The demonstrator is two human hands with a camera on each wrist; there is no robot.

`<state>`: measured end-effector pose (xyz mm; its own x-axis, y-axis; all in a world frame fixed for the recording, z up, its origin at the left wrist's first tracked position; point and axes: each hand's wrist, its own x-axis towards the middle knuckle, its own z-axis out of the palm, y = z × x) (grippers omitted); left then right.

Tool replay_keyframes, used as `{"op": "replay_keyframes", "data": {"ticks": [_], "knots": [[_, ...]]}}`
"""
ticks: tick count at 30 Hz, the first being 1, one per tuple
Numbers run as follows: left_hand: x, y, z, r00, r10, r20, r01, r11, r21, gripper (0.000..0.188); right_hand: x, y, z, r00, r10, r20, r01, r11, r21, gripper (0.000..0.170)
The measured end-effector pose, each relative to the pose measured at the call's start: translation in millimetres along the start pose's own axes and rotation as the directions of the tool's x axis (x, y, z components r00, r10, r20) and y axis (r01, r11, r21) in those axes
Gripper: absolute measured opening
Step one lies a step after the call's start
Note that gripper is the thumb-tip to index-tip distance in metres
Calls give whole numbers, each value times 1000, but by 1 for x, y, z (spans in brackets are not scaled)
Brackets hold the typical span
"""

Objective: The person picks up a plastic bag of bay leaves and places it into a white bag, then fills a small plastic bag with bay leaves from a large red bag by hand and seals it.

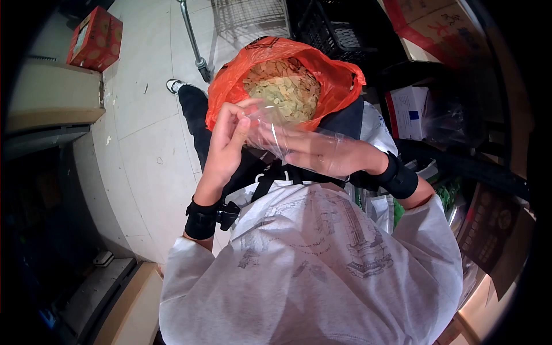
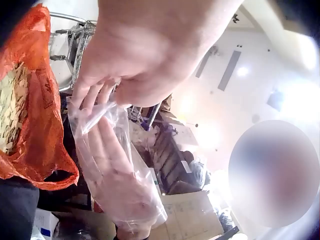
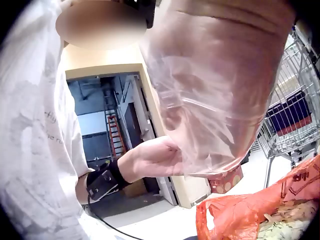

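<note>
My left hand (image 1: pixel 224 146) pinches the far end of a clear plastic bag (image 1: pixel 269 122) between thumb and fingers. Inside that bag lies my right hand (image 1: pixel 325 154), its fingers extended toward the left hand. The left wrist view shows the left hand (image 2: pixel 140 55) above, gripping the film, and the right hand (image 2: pixel 120 187) covered by it. In the right wrist view, the film wraps the right hand (image 3: pixel 215 70) and the left hand (image 3: pixel 155 159) holds its edge. Just beyond both hands, an orange plastic bag (image 1: pixel 339 80) on the lap holds many thin pale slices (image 1: pixel 287 92).
A red box (image 1: pixel 98 40) stands on the floor at the far left. Beyond the orange bag are a metal cart (image 1: pixel 247 20) and a black crate (image 1: pixel 330 34). Cartons, including a white box (image 1: pixel 408 112), line the right side.
</note>
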<state>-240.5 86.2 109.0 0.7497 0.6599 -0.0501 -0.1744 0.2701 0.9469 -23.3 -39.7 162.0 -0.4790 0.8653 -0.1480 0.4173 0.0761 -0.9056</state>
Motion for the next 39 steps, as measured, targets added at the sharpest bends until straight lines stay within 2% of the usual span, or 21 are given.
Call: {"op": "replay_keyframes", "data": {"ticks": [2, 4, 6, 9, 12, 15, 18, 20, 23, 25, 30, 32, 34, 36, 38, 39], "knots": [[1, 1, -3, 1000, 16, -19, -16, 1000, 5, 15, 1, -1, -4, 995, -67, -75, 59, 993, -105, 56], [1, 3, -10, 992, 93, -84, -72, 971, 228, 14, 0, 1, -3, 997, -16, -70, 13, 999, -52, 54], [1, 4, -4, 992, 90, -88, -73, 980, 184, 13, 2, 2, -1, 998, 29, -59, -29, 1000, -1, 52], [-2, 3, -3, 993, 75, -87, -64, 990, 128, 12, 3, -2, 5, 992, -44, -120, 50, 998, 42, 53], [-5, 2, -6, 994, 63, -89, -53, 993, 107, 12, 0, -11, 1, 992, 34, -121, -25, 997, 72, 54], [-4, 5, -5, 993, 71, -95, -62, 993, 98, 13, 1, -13, -2, 977, -31, -213, 49, 995, 83, 56], [-5, 7, -1, 993, 65, -98, -56, 995, 87, 13, 1, -10, -3, 987, -67, -144, 77, 995, 66, 59], [-4, 8, 2, 993, 65, -98, -57, 995, 80, 14, 0, -15, -8, 998, 63, -4, -63, 992, 107, 62], [-4, 11, 6, 995, 83, -51, -78, 993, 93, 13, -1, -8, -3, 1000, 9, 23, -9, 1000, 2, 63], [-6, 13, 8, 999, 18, -41, -16, 999, 48, 13, -2, -10, -5, 999, -9, 42, 8, 1000, 20, 64], [-4, 0, 5, 998, 24, -66, -21, 999, 49, 13, -3, -20, -17, 995, 13, 97, -19, 998, 68, 67], [-4, 1, 5, 995, 19, -94, -14, 999, 51, 13, -3, -27, -13, 989, 149, -9, -148, 987, 62, 71], [-4, 5, 6, 993, -21, -119, 27, 999, 46, 14, -3, -25, -7, 989, 135, -52, -133, 991, 29, 72], [-3, 7, 9, 994, -5, -111, 9, 999, 41, 15, -3, -27, -4, 988, 120, -96, -121, 993, -5, 73], [-2, 6, 7, 995, 9, -102, -6, 999, 36, 15, -2, -35, -5, 979, 164, -120, -150, 982, 114, 71], [0, 2, 3, 995, 13, -98, -9, 999, 43, 15, -1, -33, -6, 979, 164, -120, -151, 982, 116, 71]]}}
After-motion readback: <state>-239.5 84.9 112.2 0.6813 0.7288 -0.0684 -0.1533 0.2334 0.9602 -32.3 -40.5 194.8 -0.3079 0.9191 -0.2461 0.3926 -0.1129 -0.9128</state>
